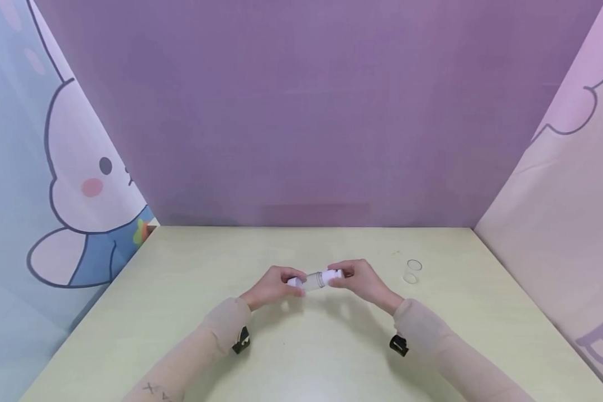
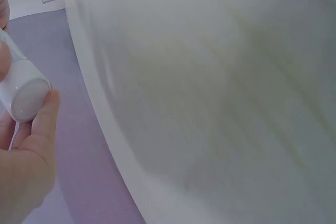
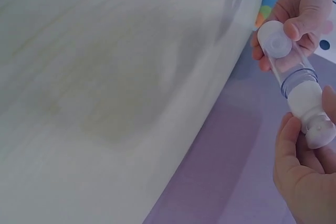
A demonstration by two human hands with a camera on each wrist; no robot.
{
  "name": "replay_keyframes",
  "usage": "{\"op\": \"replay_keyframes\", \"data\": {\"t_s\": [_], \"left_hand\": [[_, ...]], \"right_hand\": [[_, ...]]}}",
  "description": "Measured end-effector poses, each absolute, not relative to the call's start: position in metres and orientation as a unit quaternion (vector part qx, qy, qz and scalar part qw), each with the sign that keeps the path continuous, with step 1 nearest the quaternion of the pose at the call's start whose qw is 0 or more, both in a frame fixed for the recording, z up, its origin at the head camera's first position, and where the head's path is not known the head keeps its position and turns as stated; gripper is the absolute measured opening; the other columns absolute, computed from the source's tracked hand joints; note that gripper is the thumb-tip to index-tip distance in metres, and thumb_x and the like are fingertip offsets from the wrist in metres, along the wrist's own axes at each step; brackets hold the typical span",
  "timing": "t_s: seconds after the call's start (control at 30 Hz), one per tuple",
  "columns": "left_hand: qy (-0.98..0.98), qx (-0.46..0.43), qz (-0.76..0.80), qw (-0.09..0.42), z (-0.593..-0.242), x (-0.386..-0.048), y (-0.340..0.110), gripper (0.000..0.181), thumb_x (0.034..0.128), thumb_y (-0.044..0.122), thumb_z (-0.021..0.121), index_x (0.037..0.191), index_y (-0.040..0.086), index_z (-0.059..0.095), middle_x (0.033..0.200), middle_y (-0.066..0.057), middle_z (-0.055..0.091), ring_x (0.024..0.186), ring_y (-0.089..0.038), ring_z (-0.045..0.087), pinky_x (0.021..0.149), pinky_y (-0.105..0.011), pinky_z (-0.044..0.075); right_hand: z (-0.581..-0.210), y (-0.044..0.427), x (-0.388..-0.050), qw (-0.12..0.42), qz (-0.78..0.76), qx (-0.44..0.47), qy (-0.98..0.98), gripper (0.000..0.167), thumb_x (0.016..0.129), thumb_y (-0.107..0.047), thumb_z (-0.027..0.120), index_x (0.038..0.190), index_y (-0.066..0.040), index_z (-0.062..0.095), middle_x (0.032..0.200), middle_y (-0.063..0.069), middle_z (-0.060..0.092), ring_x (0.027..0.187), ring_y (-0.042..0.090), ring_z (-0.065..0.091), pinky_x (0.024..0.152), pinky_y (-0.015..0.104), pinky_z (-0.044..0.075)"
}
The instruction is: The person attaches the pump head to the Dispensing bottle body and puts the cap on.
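Note:
A small clear pump bottle [image 1: 312,282] with a white base and a white pump head is held sideways above the table, between both hands. My left hand [image 1: 273,288] grips the white base [image 2: 31,99] with thumb and fingers. On the other end, my right hand [image 1: 365,281] pinches the white pump head [image 3: 306,103]. In the right wrist view the bottle's transparent body [image 3: 290,62] shows between the hands, with the pump seated at its neck. The fingers partly cover both white ends.
A clear cylindrical cap [image 1: 412,271] stands on the pale table [image 1: 321,357], to the right of my right hand. A purple panel [image 1: 311,111] rises behind the table's far edge, and printed cloth [image 1: 558,223] hangs along both sides.

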State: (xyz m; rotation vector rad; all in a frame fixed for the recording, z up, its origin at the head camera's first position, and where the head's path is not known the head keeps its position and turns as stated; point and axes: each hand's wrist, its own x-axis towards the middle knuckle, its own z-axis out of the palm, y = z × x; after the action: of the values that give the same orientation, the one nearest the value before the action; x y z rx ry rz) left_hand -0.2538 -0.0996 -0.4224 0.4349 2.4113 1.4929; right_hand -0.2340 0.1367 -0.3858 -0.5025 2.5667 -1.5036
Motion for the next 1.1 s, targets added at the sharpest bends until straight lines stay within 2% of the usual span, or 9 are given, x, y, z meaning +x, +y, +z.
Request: {"op": "replay_keyframes", "data": {"t_s": [0.23, 0.5, 0.67, 0.83, 1.1], "left_hand": [[0.827, 0.153, 0.523, 0.138, -0.421, -0.252, -0.101, 0.035, 0.0767, 0.016, 0.073, 0.11, 0.009, 0.066, 0.114, -0.008, 0.064, 0.095, -0.018, 0.057, 0.079, -0.031, 0.046], [0.829, 0.151, 0.522, 0.13, -0.417, -0.25, -0.104, 0.031, 0.0757, 0.016, 0.074, 0.106, 0.014, 0.068, 0.113, -0.007, 0.064, 0.094, -0.018, 0.057, 0.079, -0.031, 0.046], [0.828, 0.156, 0.523, 0.129, -0.415, -0.251, -0.103, 0.031, 0.0758, 0.015, 0.074, 0.106, 0.013, 0.068, 0.113, -0.007, 0.064, 0.094, -0.018, 0.057, 0.08, -0.031, 0.046], [0.828, 0.156, 0.522, 0.132, -0.415, -0.252, -0.102, 0.034, 0.076, 0.014, 0.074, 0.109, 0.011, 0.067, 0.113, -0.007, 0.064, 0.095, -0.018, 0.057, 0.081, -0.031, 0.046], [0.83, 0.15, 0.522, 0.129, -0.413, -0.252, -0.104, 0.032, 0.0759, 0.014, 0.074, 0.107, 0.013, 0.068, 0.115, -0.009, 0.063, 0.096, -0.018, 0.057, 0.08, -0.031, 0.047]], "right_hand": [[-0.384, 0.135, -0.233, 0.065, -0.506, -0.154, 0.846, 0.036, 0.08, -0.01, 0.069, 0.114, 0.002, 0.061, 0.105, 0.017, 0.065, 0.087, 0.016, 0.061, 0.074, 0.027, 0.052], [-0.384, 0.135, -0.231, 0.069, -0.515, -0.167, 0.838, 0.04, 0.081, -0.009, 0.068, 0.118, 0.002, 0.058, 0.112, 0.017, 0.062, 0.091, 0.017, 0.06, 0.076, 0.025, 0.052], [-0.381, 0.139, -0.231, 0.074, -0.535, -0.169, 0.825, 0.045, 0.081, -0.01, 0.068, 0.123, 0.001, 0.055, 0.122, 0.019, 0.057, 0.103, 0.024, 0.059, 0.082, 0.028, 0.051], [-0.382, 0.148, -0.23, 0.085, -0.548, -0.177, 0.813, 0.047, 0.08, -0.003, 0.067, 0.125, 0.004, 0.052, 0.128, 0.022, 0.052, 0.115, 0.035, 0.053, 0.086, 0.031, 0.049], [-0.383, 0.152, -0.227, 0.08, -0.546, -0.185, 0.813, 0.045, 0.081, 0.003, 0.063, 0.124, 0.005, 0.052, 0.127, 0.024, 0.051, 0.116, 0.038, 0.051, 0.086, 0.033, 0.049]]}}
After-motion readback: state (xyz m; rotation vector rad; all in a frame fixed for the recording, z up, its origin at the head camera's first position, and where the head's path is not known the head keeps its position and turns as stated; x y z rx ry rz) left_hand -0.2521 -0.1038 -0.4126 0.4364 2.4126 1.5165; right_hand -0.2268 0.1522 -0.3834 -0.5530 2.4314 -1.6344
